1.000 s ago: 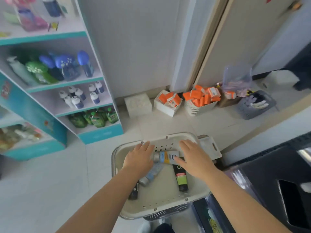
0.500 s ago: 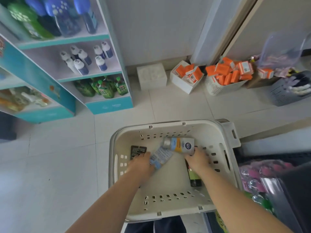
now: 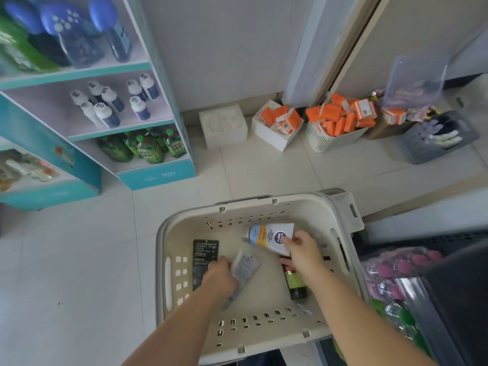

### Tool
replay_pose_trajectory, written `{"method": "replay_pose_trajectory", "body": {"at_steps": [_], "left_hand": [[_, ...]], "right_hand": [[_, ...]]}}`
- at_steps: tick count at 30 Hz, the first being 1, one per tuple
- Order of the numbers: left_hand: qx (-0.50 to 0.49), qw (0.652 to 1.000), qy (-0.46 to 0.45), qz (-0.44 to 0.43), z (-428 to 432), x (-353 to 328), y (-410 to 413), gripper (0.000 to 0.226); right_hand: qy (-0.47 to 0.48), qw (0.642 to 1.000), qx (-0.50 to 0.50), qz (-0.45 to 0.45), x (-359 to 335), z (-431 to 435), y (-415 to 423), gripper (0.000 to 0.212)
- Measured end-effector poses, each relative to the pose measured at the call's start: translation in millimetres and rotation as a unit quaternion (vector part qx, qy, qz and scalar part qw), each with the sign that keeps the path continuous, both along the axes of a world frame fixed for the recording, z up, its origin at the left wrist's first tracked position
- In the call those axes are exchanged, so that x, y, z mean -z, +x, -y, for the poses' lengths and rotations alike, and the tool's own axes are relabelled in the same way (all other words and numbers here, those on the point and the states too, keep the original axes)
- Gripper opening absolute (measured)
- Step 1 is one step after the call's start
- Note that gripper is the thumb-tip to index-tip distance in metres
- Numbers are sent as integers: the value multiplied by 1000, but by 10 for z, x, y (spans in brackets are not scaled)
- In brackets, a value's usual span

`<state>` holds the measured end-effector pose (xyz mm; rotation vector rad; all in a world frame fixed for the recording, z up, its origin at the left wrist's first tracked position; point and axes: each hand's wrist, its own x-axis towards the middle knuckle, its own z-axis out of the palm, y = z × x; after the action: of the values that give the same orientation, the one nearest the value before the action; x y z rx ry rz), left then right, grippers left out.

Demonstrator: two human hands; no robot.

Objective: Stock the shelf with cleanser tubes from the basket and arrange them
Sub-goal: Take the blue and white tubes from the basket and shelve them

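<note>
A beige perforated basket (image 3: pixel 237 210) sits low in front of me with cleanser tubes inside. My left hand (image 3: pixel 220 276) grips a pale blue-grey tube (image 3: pixel 245 266) near the basket's middle. My right hand (image 3: pixel 303 250) holds a white tube with an orange band and blue logo (image 3: pixel 266 236), its cap pointing left. A black tube (image 3: pixel 204 256) lies flat by the left wall. A black tube with a green label (image 3: pixel 295 282) lies under my right wrist. The teal shelf unit (image 3: pixel 155 175) stands at the upper left.
The shelf holds blue bottles (image 3: pixel 71 30), white-capped bottles (image 3: pixel 111 104) and green pouches (image 3: pixel 148 147). By the wall stand a white box (image 3: pixel 223 125), boxes and a basket of orange cartons (image 3: pixel 338 114) and a grey basket (image 3: pixel 435 138). A dark bin of pink items (image 3: pixel 401 268) is at right.
Both hands have closed on tubes inside the basket: the left now lifts the pale blue-grey tube, the right has taken hold of the white tube. The camera has tilted further down.
</note>
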<state>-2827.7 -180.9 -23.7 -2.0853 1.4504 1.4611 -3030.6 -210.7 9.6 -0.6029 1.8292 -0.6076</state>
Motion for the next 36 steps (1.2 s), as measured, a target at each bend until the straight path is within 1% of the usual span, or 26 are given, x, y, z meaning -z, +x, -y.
{"method": "replay_pose_trajectory", "body": {"at_steps": [1, 3, 5, 6, 7, 9, 12, 15, 16, 18, 21, 23, 26, 30, 36], "left_hand": [[-7, 1000, -6, -12, -10, -37, 27, 34], [-69, 995, -13, -70, 2, -209, 65, 33], [-143, 979, -22, -141, 46, -446, 107, 40], [-164, 969, -32, -181, 79, -595, 122, 44], [-172, 959, -42, -222, 115, -740, 131, 46], [-163, 936, -62, -306, 166, -1109, 119, 44], [-111, 915, -83, -380, 210, -1618, 55, 38], [-23, 904, -85, -418, 238, -2034, -82, 49], [0, 899, -84, -429, 241, -2166, -147, 52], [35, 884, -87, -459, 215, -2435, -331, 50], [101, 848, -94, -512, 95, -2828, -690, 52], [150, 826, -93, -535, -31, -3047, -961, 54], [213, 796, -73, -562, -286, -3321, -1406, 53], [286, 757, -42, -586, -754, -3663, -1957, 53], [375, 704, -12, -603, -1710, -4119, -2760, 50]], "right_hand": [[-25, 999, -18, -27, -94, -41, -26, 4], [-64, 992, -61, -93, -269, -135, -110, 9], [-88, 978, -109, -155, -518, -251, -190, 8], [-101, 970, -128, -181, -665, -311, -225, 9], [-121, 965, -133, -191, -795, -368, -261, 12], [-159, 963, -123, -179, -1098, -472, -315, 14], [-210, 964, -72, -146, -1577, -608, -381, 12], [-268, 957, -24, -110, -2090, -799, -443, 22], [-288, 952, -9, -101, -2261, -876, -470, 23], [-315, 944, 15, -97, -2567, -1074, -557, 19], [-348, 929, 39, -119, -2958, -1440, -709, 13], [-365, 919, 66, -137, -3175, -1728, -812, 14], [-369, 901, 107, -202, -3463, -2214, -1005, 17], [-364, 880, 177, -249, -3771, -2916, -1298, 15], [-381, 835, 267, -296, -4131, -4108, -1668, 14]]}}
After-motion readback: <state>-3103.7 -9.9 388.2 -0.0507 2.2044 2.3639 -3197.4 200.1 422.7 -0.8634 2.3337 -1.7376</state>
